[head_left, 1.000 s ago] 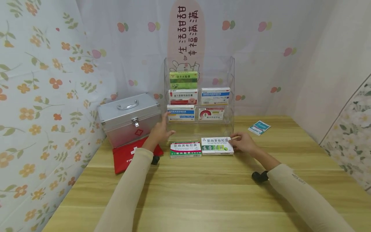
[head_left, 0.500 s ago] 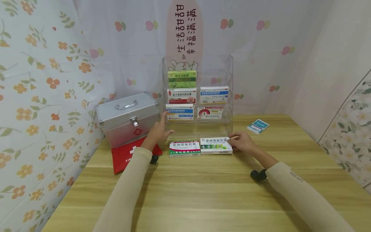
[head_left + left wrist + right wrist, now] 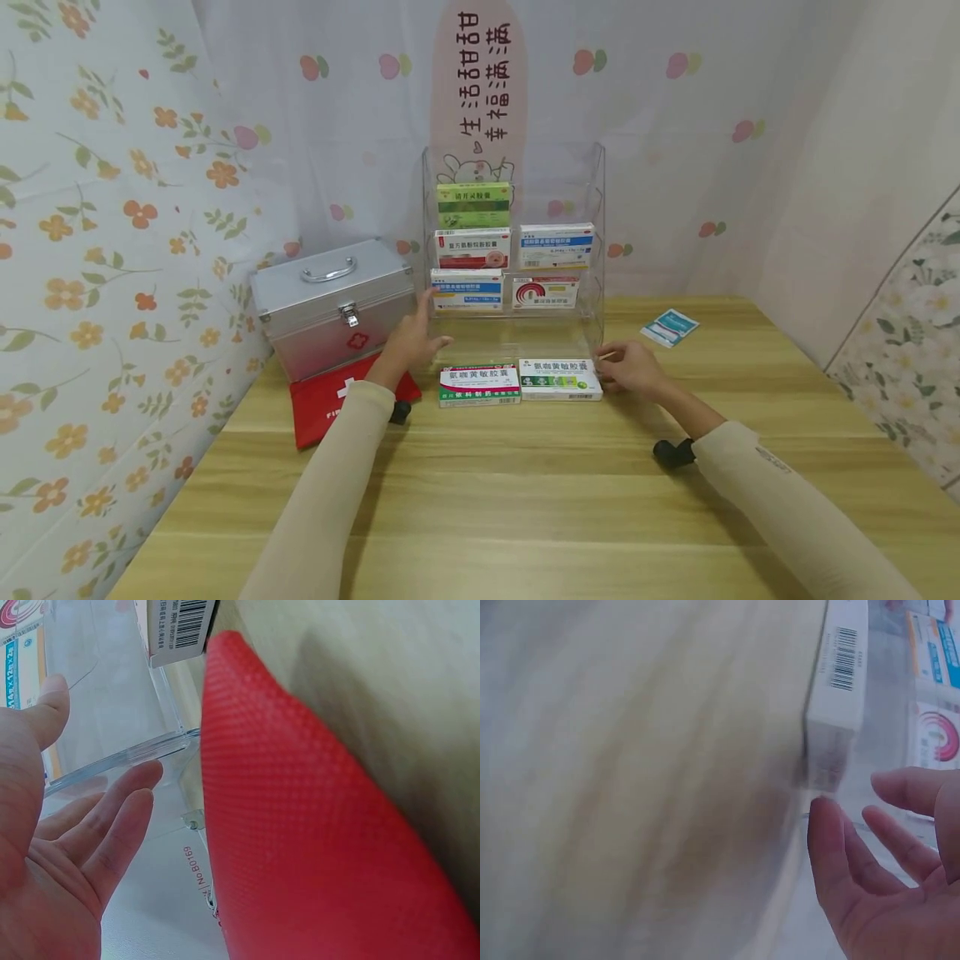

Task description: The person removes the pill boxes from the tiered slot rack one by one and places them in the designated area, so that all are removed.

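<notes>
A clear display rack (image 3: 517, 333) stands on the table with medicine boxes in its tiers. At its front bottom, a red, white and green medicine box (image 3: 480, 386) and a white and green medicine box (image 3: 558, 381) lean back side by side. My right hand (image 3: 628, 367) is at the right end of the white and green box; in the right wrist view its fingers are spread, one fingertip right by the box's end (image 3: 832, 742). My left hand (image 3: 407, 343) is beside the rack's left side, with thumb and fingers apart around the clear edge in the left wrist view.
A silver first-aid case (image 3: 337, 308) stands left of the rack, with a red first-aid pouch (image 3: 330, 417) before it. A small teal and white packet (image 3: 670, 327) lies at the right. Higher tiers hold a green box (image 3: 472, 206) and several others.
My right hand has let go of the white and green box and drawn slightly right. That box has settled a little lower. The left hand stays at the rack's side.
</notes>
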A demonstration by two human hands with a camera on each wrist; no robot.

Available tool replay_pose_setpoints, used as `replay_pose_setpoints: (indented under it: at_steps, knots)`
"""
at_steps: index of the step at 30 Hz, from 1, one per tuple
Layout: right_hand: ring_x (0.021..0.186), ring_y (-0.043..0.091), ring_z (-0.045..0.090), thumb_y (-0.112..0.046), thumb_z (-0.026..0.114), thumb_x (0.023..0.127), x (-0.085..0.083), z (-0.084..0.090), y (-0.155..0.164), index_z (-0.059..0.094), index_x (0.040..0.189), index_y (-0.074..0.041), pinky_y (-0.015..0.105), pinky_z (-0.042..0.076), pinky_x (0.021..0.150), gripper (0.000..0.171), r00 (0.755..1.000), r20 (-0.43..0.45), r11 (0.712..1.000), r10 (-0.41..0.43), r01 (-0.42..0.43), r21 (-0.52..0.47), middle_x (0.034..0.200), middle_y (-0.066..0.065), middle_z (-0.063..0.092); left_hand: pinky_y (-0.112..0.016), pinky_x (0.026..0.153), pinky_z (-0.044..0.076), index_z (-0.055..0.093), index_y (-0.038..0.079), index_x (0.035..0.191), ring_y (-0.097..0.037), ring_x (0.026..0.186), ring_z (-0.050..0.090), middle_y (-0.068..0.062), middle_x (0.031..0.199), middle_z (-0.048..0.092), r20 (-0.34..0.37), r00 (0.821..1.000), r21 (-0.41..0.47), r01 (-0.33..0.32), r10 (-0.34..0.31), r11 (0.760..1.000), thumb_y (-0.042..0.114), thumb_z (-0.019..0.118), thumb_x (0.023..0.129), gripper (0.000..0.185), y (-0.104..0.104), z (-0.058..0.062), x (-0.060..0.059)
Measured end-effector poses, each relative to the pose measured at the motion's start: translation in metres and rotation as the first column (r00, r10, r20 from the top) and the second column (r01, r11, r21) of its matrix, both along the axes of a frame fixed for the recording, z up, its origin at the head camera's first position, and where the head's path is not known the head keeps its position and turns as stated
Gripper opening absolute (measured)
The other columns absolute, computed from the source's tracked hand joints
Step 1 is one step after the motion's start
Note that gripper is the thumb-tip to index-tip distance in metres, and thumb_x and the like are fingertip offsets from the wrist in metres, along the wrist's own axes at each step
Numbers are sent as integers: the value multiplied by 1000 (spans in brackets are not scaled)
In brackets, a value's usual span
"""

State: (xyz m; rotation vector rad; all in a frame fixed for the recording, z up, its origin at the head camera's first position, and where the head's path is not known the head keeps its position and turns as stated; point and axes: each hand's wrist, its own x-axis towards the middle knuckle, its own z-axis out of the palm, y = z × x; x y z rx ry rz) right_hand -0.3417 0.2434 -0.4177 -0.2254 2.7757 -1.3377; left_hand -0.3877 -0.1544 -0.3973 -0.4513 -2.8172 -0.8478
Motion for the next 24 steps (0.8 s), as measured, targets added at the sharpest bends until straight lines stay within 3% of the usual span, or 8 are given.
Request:
replay_pose_setpoints:
  at_steps: [6, 13, 20, 24]
  knots:
    - [91, 33, 66, -16, 65, 94, 3, 11, -6, 69, 109, 5, 36, 53, 71, 26, 985, -171, 987, -3, 30, 156, 99, 22, 71, -47, 70, 53, 4, 27, 154, -32, 70, 59, -17, 78, 59, -8, 1000, -8, 8, -8, 1000, 28, 76, 89, 98, 0, 0, 1]
    - [93, 37, 65, -11, 64, 94, 4, 24, -30, 69, 106, 7, 44, 54, 76, 22, 965, -262, 994, -1, 30, 107, 100, 22, 70, -41, 61, 50, 4, 27, 153, -29, 63, 54, -13, 71, 54, -14, 1000, -25, -3, 2, 1000, 28, 76, 89, 97, -1, 0, 2]
    - [84, 35, 69, -9, 64, 94, -2, 33, -54, 70, 106, 5, 32, 56, 60, 20, 934, -356, 999, -16, 29, 33, 101, 23, 70, -43, 61, 50, 4, 26, 154, -30, 63, 56, -16, 73, 56, -19, 1000, -14, 4, -4, 1000, 29, 76, 89, 97, -1, -1, 1]
    - [81, 33, 69, -9, 64, 94, -6, 38, -68, 69, 106, 5, 27, 55, 58, 19, 925, -379, 1000, -23, 18, -17, 102, 22, 69, -43, 62, 50, 4, 26, 154, -30, 64, 57, -15, 74, 57, -28, 1000, -17, 2, -2, 1000, 29, 76, 88, 98, 1, -3, 0]
